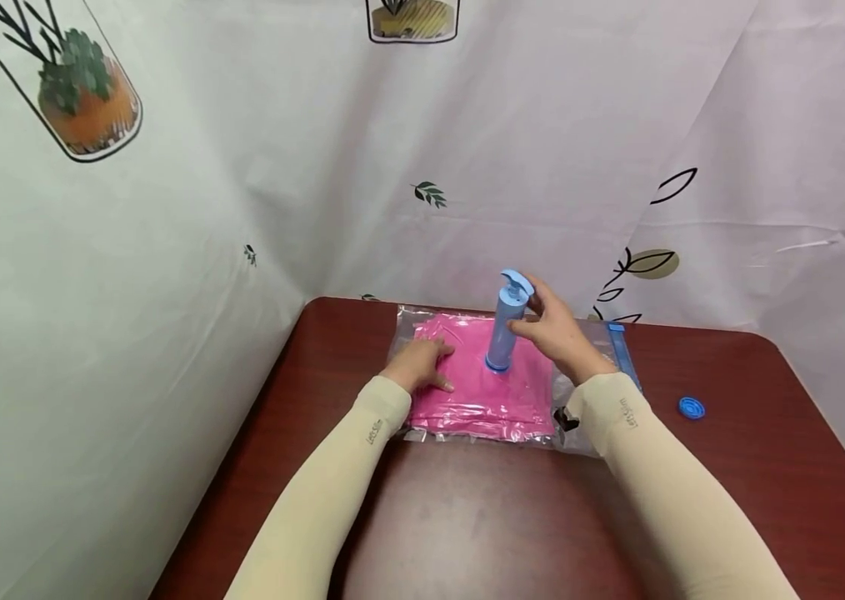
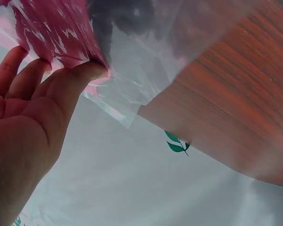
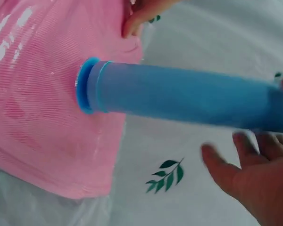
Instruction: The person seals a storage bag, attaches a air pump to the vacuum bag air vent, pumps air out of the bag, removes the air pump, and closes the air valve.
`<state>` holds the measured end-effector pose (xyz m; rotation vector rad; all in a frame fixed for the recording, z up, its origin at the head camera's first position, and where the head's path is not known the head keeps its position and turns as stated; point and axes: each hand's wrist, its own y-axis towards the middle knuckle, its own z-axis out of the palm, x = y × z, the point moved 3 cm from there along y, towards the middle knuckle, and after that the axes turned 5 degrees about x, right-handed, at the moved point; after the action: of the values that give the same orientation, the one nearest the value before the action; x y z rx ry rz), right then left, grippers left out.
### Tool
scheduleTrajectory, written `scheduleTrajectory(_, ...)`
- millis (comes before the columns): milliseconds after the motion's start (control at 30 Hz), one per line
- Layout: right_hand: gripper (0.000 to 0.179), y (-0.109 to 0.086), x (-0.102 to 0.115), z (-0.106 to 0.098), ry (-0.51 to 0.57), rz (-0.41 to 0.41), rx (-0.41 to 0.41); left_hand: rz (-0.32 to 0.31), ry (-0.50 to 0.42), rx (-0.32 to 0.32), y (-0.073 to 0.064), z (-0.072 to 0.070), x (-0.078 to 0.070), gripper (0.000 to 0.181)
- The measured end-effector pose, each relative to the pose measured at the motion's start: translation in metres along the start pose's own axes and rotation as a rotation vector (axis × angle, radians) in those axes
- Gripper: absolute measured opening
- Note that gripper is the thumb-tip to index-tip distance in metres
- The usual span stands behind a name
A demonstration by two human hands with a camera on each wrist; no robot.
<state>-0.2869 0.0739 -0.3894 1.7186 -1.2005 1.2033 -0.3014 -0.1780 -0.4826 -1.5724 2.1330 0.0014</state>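
Observation:
A clear plastic bag point(image 1: 407, 318) with folded pink cloth point(image 1: 460, 400) inside lies flat on the table. A blue hand pump point(image 1: 505, 333) stands on it, slightly tilted, its base on the bag's upper side. My left hand point(image 1: 417, 364) rests on the bag's left part with fingers spread; in the left wrist view its fingertips touch the plastic over the pink cloth. Beside the pump's upper half is my right hand point(image 1: 556, 329), thumb and fingers spread about it. A gap shows between several fingers point(image 3: 221, 169) and the blurred pump barrel point(image 3: 179, 94) in the right wrist view.
A small round blue cap point(image 1: 691, 407) lies on the dark red table point(image 1: 737, 467) right of the bag. The bag's blue zip strip point(image 1: 623, 354) runs along its right end. Patterned white cloth point(image 1: 542, 150) hangs behind and left of the table.

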Motion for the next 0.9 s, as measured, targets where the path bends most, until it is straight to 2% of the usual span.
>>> scheduleTrajectory(67,0.102,0.001,-0.004,0.002,0.009,0.013,-0.012,-0.002,-0.001,-0.011,0.003,0.002,0.004,0.086)
scheduleTrajectory(133,0.110,0.000,-0.007,0.005,-0.049,0.043,-0.066,0.003,0.013,-0.021,0.008,0.005,0.008,0.086)
scheduleTrajectory(233,0.103,-0.001,-0.009,0.008,-0.134,0.075,-0.153,0.008,0.021,-0.018,0.014,0.010,0.011,0.087)
scheduleTrajectory(300,0.093,-0.001,-0.009,0.008,-0.165,0.069,-0.180,0.007,0.020,-0.003,0.013,0.008,0.007,0.087)
scheduleTrajectory(400,0.085,-0.001,-0.008,0.008,-0.113,0.038,-0.145,0.009,0.007,-0.001,0.013,0.006,0.004,0.087)
scheduleTrajectory(500,0.100,0.001,-0.006,0.010,-0.037,0.042,-0.056,-0.001,0.007,-0.005,0.016,0.004,0.008,0.087)
scheduleTrajectory(567,0.110,0.003,-0.007,0.012,-0.028,0.066,-0.036,-0.010,0.011,-0.018,0.023,0.007,0.017,0.088)
scheduleTrajectory(633,0.115,0.005,-0.008,0.014,-0.075,0.091,-0.054,-0.014,0.016,-0.020,0.030,0.012,0.025,0.089)
scheduleTrajectory(733,0.109,0.005,-0.009,0.015,-0.162,0.108,-0.130,-0.016,0.014,-0.003,0.034,0.017,0.028,0.090)
scheduleTrajectory(833,0.096,0.004,-0.010,0.016,-0.167,0.087,-0.157,-0.012,-0.012,0.001,0.030,0.017,0.025,0.090)
scheduleTrajectory(900,0.090,0.003,-0.011,0.016,-0.112,0.056,-0.141,-0.017,-0.035,-0.006,0.021,0.012,0.017,0.090)
